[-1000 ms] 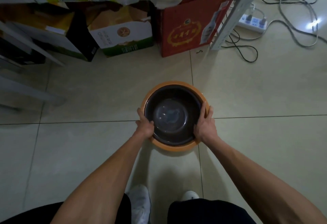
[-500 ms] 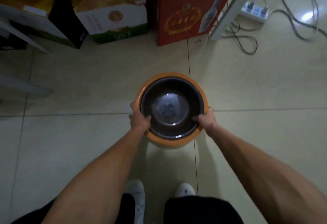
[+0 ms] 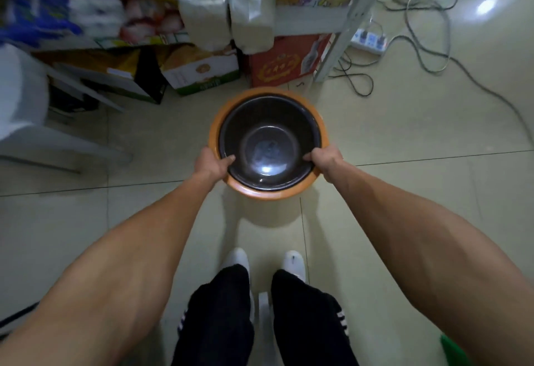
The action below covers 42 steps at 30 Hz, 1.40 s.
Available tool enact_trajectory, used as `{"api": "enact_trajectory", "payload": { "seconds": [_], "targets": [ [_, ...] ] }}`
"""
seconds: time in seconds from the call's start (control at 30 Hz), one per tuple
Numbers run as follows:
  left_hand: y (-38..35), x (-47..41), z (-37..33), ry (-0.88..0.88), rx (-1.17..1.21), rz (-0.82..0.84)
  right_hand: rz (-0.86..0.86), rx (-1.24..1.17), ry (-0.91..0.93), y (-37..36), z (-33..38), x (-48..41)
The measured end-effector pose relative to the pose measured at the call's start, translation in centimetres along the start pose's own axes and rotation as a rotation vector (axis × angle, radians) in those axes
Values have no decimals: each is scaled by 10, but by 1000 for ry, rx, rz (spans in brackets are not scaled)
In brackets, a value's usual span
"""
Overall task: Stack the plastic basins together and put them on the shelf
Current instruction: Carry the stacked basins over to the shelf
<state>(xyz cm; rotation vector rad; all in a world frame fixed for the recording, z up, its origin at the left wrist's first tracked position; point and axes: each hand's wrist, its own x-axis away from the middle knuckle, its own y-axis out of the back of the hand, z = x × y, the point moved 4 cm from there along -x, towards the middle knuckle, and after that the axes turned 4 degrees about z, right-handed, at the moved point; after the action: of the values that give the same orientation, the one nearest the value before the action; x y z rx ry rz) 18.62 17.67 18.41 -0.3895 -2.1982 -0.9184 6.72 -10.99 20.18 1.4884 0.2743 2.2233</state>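
A dark brown basin sits nested inside an orange basin, and only the orange rim shows around it. The stack is held in the air above the tiled floor, in front of me. My left hand grips the left rim, thumb inside the brown basin. My right hand grips the right rim the same way. The shelf stands beyond the basins, its lower board loaded with bags and boxes.
Cardboard boxes and a red box sit on the floor under the shelf. A white shelf post rises at the right. A power strip and loose cables lie on the floor at right. A white chair stands at left.
The stacked basins have risen off the floor in both hands. My view has lifted, so the shelf board and its goods now show, and my legs appear below.
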Motion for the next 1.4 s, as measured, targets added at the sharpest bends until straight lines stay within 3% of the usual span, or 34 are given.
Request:
{"api": "enact_trajectory", "payload": {
  "seconds": [0.13,0.33,0.7,1.0,1.17,1.4],
  "targets": [
    [90,109,-100,-44,46,-31,29,35,38,61,79,122],
    [224,205,-227,-126,30,-86,282,94,112,155,203,313],
    [410,451,-395,-456,30,-199,584,230,306,278,329,552],
    [484,557,-444,-612,21,-276,427,176,500,324,396,652],
    [506,553,-454,-628,3,-243,430,168,492,324,409,682],
    [508,512,-462,-597,-11,-226,328,137,502,314,430,656]
  ]
}}
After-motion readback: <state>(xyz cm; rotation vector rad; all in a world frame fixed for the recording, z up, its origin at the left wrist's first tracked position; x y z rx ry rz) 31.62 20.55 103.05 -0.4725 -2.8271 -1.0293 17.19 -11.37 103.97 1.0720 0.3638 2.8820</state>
